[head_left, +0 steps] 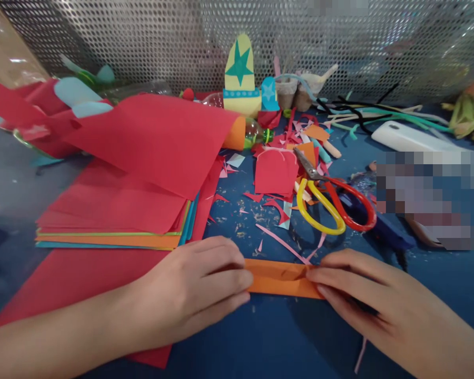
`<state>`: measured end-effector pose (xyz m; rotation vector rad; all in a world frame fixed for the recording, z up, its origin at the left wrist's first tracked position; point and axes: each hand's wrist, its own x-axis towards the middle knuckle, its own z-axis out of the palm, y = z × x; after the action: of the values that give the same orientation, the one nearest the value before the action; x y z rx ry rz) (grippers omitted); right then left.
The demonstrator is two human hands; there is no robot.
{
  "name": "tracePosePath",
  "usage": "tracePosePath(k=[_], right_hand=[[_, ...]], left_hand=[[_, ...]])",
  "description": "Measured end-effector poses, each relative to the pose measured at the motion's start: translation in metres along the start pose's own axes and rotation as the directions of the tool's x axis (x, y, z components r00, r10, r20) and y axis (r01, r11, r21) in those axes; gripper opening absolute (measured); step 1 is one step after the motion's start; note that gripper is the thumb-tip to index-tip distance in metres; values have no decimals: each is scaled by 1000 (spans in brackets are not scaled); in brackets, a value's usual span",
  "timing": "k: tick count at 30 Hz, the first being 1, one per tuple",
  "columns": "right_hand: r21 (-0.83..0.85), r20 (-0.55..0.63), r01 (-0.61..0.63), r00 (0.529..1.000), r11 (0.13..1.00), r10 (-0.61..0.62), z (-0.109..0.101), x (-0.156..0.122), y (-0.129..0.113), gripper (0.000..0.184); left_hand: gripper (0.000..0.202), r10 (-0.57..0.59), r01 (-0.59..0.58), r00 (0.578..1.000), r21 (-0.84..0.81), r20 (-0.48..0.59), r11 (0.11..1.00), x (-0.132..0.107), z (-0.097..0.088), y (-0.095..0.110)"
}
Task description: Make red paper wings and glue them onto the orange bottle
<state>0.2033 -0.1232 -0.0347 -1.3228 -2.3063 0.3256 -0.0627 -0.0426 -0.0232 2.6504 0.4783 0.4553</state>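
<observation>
So the creased orange paper strip (278,279) runs between the left hand (199,289), grip closed over one end, and the right hand (373,310), grip pinching the other (can't tell if it's fully touching the desk (253,342), tbh). Yellow-and-red scissors (315,173) lie just past the right hand.

A hand could pass on the near side of the gripped orange strip (280,287), between left hand (205,287) and right hand (367,292), over blue tabletop (253,342). Beyond the grip, scissors (319,177) and paper scraps (276,173) stand in the way; to its left, a paper stack (114,205) blocks passage.
</observation>
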Motion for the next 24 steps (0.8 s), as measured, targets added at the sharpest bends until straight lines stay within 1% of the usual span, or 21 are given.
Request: tracePosePath(k=[2, 5, 7, 9, 11, 13, 16, 20, 24], right_hand=[[0, 13, 9, 1000, 1000, -9, 1, -2, 1, 21], [20, 33, 18, 999, 1000, -19, 1, -5, 2, 17], [15, 34, 22, 999, 1000, -23, 1, -6, 2, 19], [-14, 13, 53, 999, 998, -53, 1, -5, 2, 22], [-39, -11, 97, 995, 995, -97, 2, -3, 2, 19], [-47, -33, 129, 991, 991, -130, 2, 0, 2, 15], [-52, -40, 130, 990, 990, -132, 3, 2, 1, 13], [-56, -19, 92, 995, 994, -93, 3, -1, 0, 9], [-44, 1, 70, 998, 997, -70, 4, -4, 0, 8]], left_hand=[[13, 1, -1, 1000, -3, -7, 1000, 0, -1, 0], [13, 16, -15, 999, 26, -29, 1000, -1, 0, -1], [14, 80, -73, 994, 91, -74, 993, -2, 1, 0], [16, 153, -132, 982, 180, -110, 975, -4, 3, 0], [17, 175, -143, 978, 247, -116, 958, -6, 5, 0], [19, 161, -127, 981, 271, -107, 954, -7, 7, 0], [19, 139, -106, 984, 258, -114, 960, -7, 8, 1], [18, 67, -41, 991, 208, -118, 977, -5, 7, 3], [18, 81, -53, 986, 185, -144, 981, -2, 6, 3]])
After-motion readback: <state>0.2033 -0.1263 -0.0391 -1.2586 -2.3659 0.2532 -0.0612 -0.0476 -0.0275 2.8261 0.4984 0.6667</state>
